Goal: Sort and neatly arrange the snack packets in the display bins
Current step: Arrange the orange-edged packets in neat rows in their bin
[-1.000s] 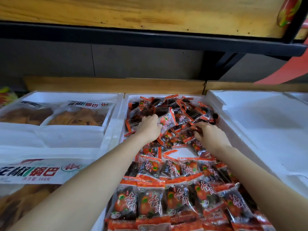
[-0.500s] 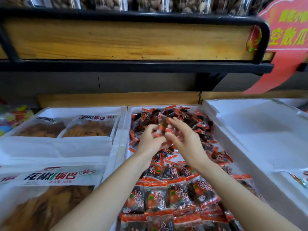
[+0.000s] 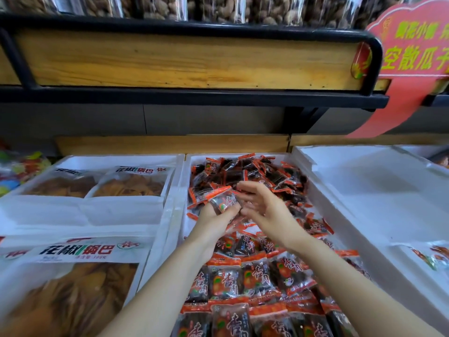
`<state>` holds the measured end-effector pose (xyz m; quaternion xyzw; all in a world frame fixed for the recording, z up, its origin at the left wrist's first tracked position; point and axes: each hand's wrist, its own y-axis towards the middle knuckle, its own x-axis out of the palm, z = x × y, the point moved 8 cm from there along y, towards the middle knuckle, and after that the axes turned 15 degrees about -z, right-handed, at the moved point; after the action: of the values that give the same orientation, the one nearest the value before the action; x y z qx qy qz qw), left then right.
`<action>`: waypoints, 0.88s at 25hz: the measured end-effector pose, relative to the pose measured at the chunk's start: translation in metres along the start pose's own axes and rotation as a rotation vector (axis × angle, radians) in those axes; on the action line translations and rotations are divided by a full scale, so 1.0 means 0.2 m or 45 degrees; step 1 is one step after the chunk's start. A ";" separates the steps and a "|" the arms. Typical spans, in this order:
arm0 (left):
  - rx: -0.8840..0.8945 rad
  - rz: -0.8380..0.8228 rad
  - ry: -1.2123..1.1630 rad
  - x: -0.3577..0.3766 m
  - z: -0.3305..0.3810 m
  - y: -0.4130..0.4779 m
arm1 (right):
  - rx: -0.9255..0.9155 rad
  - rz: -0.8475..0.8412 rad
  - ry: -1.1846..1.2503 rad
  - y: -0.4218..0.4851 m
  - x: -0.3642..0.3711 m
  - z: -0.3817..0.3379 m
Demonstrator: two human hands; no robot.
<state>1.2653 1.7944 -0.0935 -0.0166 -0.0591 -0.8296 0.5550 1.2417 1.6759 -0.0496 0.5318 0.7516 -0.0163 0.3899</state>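
Observation:
A white foam bin (image 3: pixel 182 188) in the middle holds many small red-and-black snack packets. Those at the back lie in a loose heap (image 3: pixel 257 173); those at the front stand in neat overlapping rows (image 3: pixel 245 280). My left hand (image 3: pixel 213 220) is raised above the heap and grips a small bunch of packets (image 3: pixel 223 199), the top one facing me. My right hand (image 3: pixel 264 209) is beside it with fingers spread and relaxed, its fingertips close to the bunch; whether they touch it is unclear from blur.
The left foam bin (image 3: pixel 121 210) holds large clear bags of golden crisps (image 3: pixel 73 295). A foam bin on the right (image 3: pixel 379 190) shows mostly bare white floor. A black-framed wooden shelf (image 3: pixel 189 62) overhangs the back, with a red sign (image 3: pixel 413 52) at its right.
Both hands left the heap, came together and rose above it. My left hand now holds gathered packets. The camera tilted up, bringing the upper shelf into view.

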 end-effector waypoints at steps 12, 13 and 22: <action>-0.091 0.012 0.045 -0.06 -0.06 0.03 | 0.974 -0.108 -0.598 -0.17 -0.28 0.72; -0.092 0.005 0.052 -0.06 -0.06 0.04 | 0.977 -0.097 -0.581 -0.15 -0.29 0.72; 0.010 0.129 0.051 -0.16 -0.02 0.08 | 0.581 0.299 -0.513 -0.07 -0.32 0.33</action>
<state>1.2914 1.8169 -0.0995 -0.0007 -0.0503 -0.8004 0.5974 1.2769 1.5907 -0.0629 0.6747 0.5699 -0.2440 0.4007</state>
